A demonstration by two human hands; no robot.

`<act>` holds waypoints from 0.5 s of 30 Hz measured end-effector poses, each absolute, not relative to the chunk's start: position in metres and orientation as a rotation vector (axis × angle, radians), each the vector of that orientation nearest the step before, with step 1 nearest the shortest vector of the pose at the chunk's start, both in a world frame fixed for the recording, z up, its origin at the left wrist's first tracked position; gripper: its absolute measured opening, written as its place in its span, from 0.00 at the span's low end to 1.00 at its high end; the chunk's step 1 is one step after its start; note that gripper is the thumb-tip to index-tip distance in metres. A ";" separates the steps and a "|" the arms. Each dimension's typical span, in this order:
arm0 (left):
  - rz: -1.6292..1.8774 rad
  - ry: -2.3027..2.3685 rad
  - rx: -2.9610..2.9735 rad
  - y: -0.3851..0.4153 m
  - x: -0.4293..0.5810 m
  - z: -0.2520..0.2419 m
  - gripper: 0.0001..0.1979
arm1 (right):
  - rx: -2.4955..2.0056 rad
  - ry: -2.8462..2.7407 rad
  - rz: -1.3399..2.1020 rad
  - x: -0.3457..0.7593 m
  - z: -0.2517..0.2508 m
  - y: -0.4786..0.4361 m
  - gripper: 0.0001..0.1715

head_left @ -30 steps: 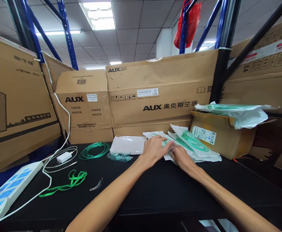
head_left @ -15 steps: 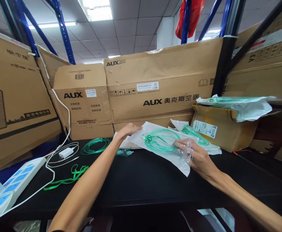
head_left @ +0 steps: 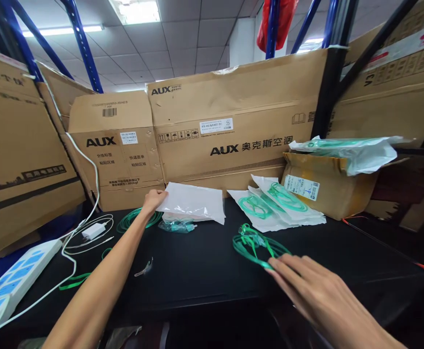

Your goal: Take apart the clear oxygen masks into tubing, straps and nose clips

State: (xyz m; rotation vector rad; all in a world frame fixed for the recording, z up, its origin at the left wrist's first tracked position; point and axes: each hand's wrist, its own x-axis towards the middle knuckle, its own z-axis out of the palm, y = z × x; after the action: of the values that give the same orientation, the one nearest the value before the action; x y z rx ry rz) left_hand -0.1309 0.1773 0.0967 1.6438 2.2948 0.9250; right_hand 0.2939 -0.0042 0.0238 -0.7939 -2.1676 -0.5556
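Note:
My left hand (head_left: 155,199) pinches the left edge of a flattened white pouch (head_left: 199,199) near the back of the black table. In front of my right hand (head_left: 308,281) is a coil of clear green tubing (head_left: 241,251), its near side held between thumb and fingers. Green ribbon-like strap is tangled in this coil. Just below the white pouch lies a clear plastic bag (head_left: 177,226) with pale green parts inside. Another green tubing coil (head_left: 128,220) sits behind my left forearm. Several pouches with green tubing (head_left: 257,206) lie back right.
A small carton (head_left: 324,186) with more pouches on top stands at the right, and large AUX cartons (head_left: 230,111) line the back. At left are a white power strip (head_left: 24,271), a charger (head_left: 94,231) and a loose green strap (head_left: 74,281). A clear plastic scrap (head_left: 144,267) lies mid-table.
The green tubing coil has come out of the pouch; my right hand has drawn it toward me. My left hand has moved left with the pouch. A clear scrap now shows on the table.

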 end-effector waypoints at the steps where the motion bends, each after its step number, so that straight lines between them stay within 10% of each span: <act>1: 0.893 2.337 1.648 0.178 -0.134 0.093 0.15 | -0.774 -2.189 -0.585 0.289 0.021 -0.011 0.20; 15: 0.138 2.055 2.352 0.206 -0.098 0.077 0.18 | -0.788 -2.332 -0.528 0.209 0.020 -0.023 0.36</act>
State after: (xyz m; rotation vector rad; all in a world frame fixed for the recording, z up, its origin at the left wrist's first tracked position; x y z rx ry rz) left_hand -0.0980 0.2064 0.0774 2.3517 2.0549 0.1382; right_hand 0.2089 -0.0229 0.0200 -0.7881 -2.3323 -0.5282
